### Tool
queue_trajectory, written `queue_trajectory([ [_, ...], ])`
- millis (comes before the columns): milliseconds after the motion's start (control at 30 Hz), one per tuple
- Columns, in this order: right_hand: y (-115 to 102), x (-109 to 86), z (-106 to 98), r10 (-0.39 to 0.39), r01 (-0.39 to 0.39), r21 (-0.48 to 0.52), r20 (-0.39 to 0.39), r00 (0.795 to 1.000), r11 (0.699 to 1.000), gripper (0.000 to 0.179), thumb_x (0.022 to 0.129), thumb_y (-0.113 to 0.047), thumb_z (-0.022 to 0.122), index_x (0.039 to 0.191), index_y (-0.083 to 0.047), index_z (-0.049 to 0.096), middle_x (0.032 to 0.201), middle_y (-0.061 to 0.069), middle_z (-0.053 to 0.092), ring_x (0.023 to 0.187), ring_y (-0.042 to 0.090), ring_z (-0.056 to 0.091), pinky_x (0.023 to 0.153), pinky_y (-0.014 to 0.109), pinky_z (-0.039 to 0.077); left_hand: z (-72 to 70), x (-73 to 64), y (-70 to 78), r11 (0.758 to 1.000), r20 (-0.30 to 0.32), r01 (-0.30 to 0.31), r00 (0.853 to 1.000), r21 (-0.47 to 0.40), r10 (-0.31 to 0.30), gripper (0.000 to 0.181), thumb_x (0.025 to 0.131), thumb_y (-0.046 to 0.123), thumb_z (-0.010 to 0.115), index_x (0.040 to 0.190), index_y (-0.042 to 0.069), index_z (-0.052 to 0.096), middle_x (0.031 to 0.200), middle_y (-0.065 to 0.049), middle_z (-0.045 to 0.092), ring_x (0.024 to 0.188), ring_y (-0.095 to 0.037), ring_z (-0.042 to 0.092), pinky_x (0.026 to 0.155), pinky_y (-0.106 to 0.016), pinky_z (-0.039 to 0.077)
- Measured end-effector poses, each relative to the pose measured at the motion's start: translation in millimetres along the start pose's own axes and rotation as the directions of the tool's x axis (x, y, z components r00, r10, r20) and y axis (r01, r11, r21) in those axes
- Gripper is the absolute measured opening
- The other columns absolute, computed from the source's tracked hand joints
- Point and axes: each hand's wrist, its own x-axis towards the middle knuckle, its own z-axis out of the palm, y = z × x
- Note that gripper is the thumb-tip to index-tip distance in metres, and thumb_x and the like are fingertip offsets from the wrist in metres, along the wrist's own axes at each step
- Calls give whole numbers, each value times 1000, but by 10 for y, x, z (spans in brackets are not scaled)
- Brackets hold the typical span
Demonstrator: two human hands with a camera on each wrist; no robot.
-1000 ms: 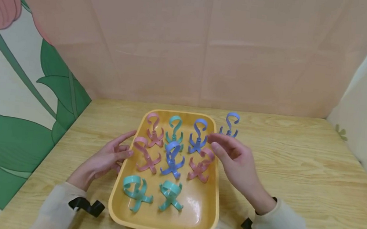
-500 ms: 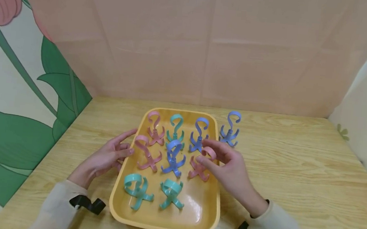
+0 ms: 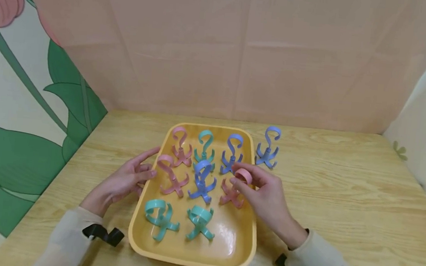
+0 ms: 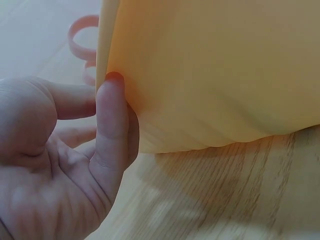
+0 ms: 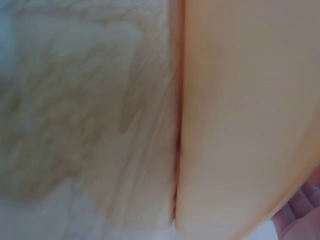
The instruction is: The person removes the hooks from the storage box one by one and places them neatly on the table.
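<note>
A yellow tray [image 3: 221, 249] stands on the wooden table, holding pink, green and blue plastic hooks, each with a curled top over a clawed base. At its left side my left hand [image 3: 121, 184] grips the wall; in the left wrist view the hand [image 4: 75, 150] pinches the tray's edge [image 4: 102, 45] between bent fingers. My right hand [image 3: 268, 194] reaches over the right rim, thumb and forefinger around the curled top of a pink hook [image 3: 244, 176]. That hook's claws rest in the tray. The right wrist view shows mostly tray wall [image 5: 240, 110].
One blue hook [image 3: 267, 153] stands outside the tray at its upper right. Inside, two green hooks, one of them a green hook [image 3: 200, 221], occupy the near part. The pink backdrop [image 3: 238, 67] rises behind the table's far edge [image 3: 325, 130].
My right hand has moved left and slightly down, from the tray's right rim onto the pink hook, and its fingers have closed around the curl. My left hand has stayed at the tray.
</note>
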Motion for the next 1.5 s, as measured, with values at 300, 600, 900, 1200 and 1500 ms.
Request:
queue_trajectory([
  [300,26,10,0,-43,43,11,-13,999,999,28,87,-1,77,114,-2,74,110,7,74,95,17,70,74,26,60,9,7,7,1000,1,-3,1000,-6,3,70,105,9,53,162,25,17,110,-23,60,79,-27,71,54,-33,59],
  [600,25,19,9,-49,49,20,-3,999,999,26,87,-1,77,112,-1,75,109,8,74,94,17,71,74,27,60,-4,10,4,1000,-2,-8,1000,-8,8,70,105,10,54,163,24,16,114,-27,59,80,-27,71,55,-34,60],
  [900,33,15,14,-45,45,12,2,999,999,24,87,-2,78,110,-1,76,105,7,75,92,16,71,73,27,60,-6,-5,2,1000,-3,-5,1000,-1,5,70,105,11,54,163,24,16,113,-27,59,81,-28,71,54,-34,59],
  [1200,37,12,16,-49,49,13,0,999,999,23,87,-2,78,110,-2,76,105,7,75,92,16,72,72,28,60,4,-11,5,1000,-7,-5,1000,-4,5,70,105,11,53,163,24,17,110,-24,59,80,-28,71,54,-33,59],
  [1500,28,-10,16,-64,64,12,6,998,998,23,87,-1,77,110,-3,76,106,6,75,91,17,71,71,28,60,10,-10,10,1000,1,-2,1000,-5,2,69,105,10,52,163,24,16,110,-25,59,79,-27,71,54,-35,59],
])
